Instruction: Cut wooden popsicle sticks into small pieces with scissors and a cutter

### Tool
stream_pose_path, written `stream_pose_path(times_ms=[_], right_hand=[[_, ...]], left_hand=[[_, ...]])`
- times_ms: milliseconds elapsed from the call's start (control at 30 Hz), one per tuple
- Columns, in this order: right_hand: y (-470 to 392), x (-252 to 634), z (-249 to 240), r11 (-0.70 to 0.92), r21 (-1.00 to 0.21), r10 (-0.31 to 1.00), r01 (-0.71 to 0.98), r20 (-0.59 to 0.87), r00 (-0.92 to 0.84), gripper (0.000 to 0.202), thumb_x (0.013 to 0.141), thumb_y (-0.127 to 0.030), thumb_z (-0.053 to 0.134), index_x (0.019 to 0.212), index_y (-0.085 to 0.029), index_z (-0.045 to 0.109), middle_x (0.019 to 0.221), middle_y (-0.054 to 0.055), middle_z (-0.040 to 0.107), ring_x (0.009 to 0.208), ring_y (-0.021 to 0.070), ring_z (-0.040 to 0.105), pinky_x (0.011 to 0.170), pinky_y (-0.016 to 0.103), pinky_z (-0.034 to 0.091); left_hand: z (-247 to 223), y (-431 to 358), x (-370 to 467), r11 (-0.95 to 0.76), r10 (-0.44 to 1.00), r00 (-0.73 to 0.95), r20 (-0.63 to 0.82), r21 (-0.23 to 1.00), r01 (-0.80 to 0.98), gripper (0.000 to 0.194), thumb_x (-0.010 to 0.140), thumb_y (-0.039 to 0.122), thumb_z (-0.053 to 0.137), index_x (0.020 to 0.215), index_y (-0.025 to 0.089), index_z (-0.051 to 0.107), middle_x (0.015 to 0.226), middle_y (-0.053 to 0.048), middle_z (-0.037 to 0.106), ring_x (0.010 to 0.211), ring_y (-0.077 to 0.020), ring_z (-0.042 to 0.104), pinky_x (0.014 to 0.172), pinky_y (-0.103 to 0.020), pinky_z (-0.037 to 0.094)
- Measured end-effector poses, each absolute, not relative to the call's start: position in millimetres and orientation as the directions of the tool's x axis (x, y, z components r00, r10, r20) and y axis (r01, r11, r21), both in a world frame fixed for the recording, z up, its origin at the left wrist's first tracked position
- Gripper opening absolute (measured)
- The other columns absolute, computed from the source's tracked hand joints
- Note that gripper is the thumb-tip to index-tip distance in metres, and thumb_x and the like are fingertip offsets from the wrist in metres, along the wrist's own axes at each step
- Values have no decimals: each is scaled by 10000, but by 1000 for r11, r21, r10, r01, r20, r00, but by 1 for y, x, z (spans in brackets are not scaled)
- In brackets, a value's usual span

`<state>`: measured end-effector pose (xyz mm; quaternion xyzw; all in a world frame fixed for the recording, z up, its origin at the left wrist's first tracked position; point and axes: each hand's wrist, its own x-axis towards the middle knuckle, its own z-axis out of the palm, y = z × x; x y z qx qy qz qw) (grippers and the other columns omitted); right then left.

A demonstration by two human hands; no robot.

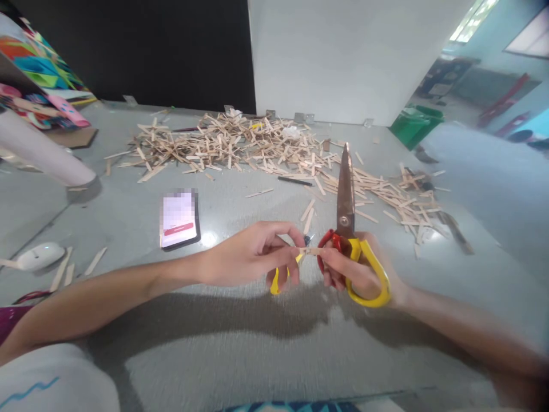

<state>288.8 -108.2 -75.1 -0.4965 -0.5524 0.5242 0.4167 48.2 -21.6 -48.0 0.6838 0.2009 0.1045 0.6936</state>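
Note:
Between my two hands a short piece of wooden stick [312,250] is held level. My left hand [257,252] pinches its left end between thumb and fingertips. On the right, my right hand [354,266] grips the other end and also carries scissors [345,200] with yellow and red handles, blades pointing up and away. A yellow-handled tool [275,281] shows partly behind my left fingers; whether that hand touches it is unclear. Past my hands, two loose stick pieces [308,219] lie on the grey surface [240,366].
A wide heap of wooden sticks [223,143] spreads along the back, trailing right. A phone [179,220], a white mouse [40,256] and a pale roll [47,150] are at the left. A green bin [416,126] stands back right, beyond the surface.

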Motion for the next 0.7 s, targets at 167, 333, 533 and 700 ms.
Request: stream_pose_path(times_ms=[167, 333, 533, 700], right_hand=[[-108, 287, -71, -37, -987, 979, 156, -67, -193, 411, 975, -509, 803, 727, -214, 659, 505, -17, 616, 450, 143, 581, 427, 239, 443], [-105, 285, -71, -42, -976, 988, 215, -73, -136, 439, 930, -516, 850, 691, -214, 639, 503, -21, 604, 449, 129, 570, 427, 223, 454], [-89, 289, -77, -83, -979, 996, 184, -75, 47, 542, 978, -548, 777, 587, -227, 583, 461, -12, 576, 411, 129, 563, 413, 234, 489], [-82, 292, -81, -102, -982, 995, 162, -97, 33, 563, 960, -547, 785, 541, -237, 573, 427, -13, 557, 412, 140, 577, 426, 247, 511]], left_hand=[[-46, -23, 50, -45, 433, 886, -166, 978, 206, 214, 1149, 391, 530, 1115, 196, 610, 943, -71, 816, 730, -162, 759, 622, -249, 546], [-53, -9, 44, -428, 550, 829, -100, 819, 382, 275, 1126, 404, 553, 1098, 191, 725, 851, -43, 780, 699, -175, 714, 652, -277, 509], [-82, 48, 19, -607, 761, 630, 154, 510, 609, 152, 1083, 254, 555, 1049, 179, 682, 952, -97, 713, 937, -267, 695, 863, -352, 479], [-107, 89, 12, -618, 728, 681, 77, 502, 604, 308, 1018, 183, 556, 1304, 156, 667, 1375, -182, 729, 1334, -317, 611, 1076, -398, 445]])
